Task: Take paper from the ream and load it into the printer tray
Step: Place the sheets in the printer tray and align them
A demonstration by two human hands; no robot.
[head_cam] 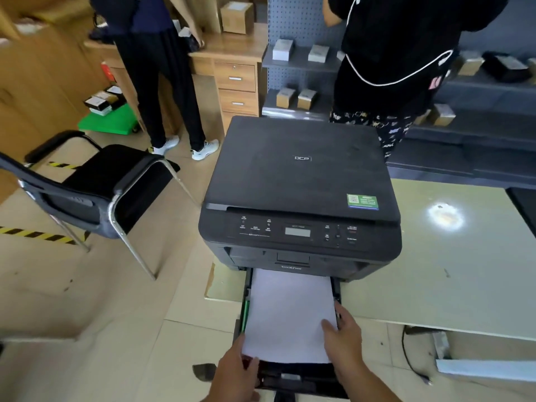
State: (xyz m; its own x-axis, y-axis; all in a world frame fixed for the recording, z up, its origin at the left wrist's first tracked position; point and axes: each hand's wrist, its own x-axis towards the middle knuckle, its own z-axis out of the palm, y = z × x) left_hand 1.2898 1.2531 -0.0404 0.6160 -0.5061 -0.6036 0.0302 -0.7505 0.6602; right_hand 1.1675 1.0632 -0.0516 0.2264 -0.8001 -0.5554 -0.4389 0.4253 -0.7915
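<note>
The task looks close to its end. A white stack of paper (290, 314) already lies flat in the tray (301, 375), which is pulled out of the front of the black printer (298, 181). The far end of the stack reaches under the printer's body, and its near end stops short of the tray's front wall, leaving a dark strip of tray bare. The ream itself is not in view, so nothing can be said of how much paper remains in it.

What seems left is to square the sheets against the guides and push the tray shut. A green guide (246, 311) shows along the left edge of the stack.

The left hand (237, 375) is at the near left corner of the paper, its fingers (252, 367) curled at the sheet's edge, apparently touching it; whether they pinch the sheets or only steady them cannot be told. The right hand (343, 335) rests on the right edge, the thumb lying on top of the paper and the other fingers spread loosely down the side of the stack, half open and pressing rather than gripping.

The stack's long axis runs from the person straight away into the printer, short edges near and far. It lies nearly square with the tray.

The printer sits on a pale green worktop (452, 256), at its left end.
</note>
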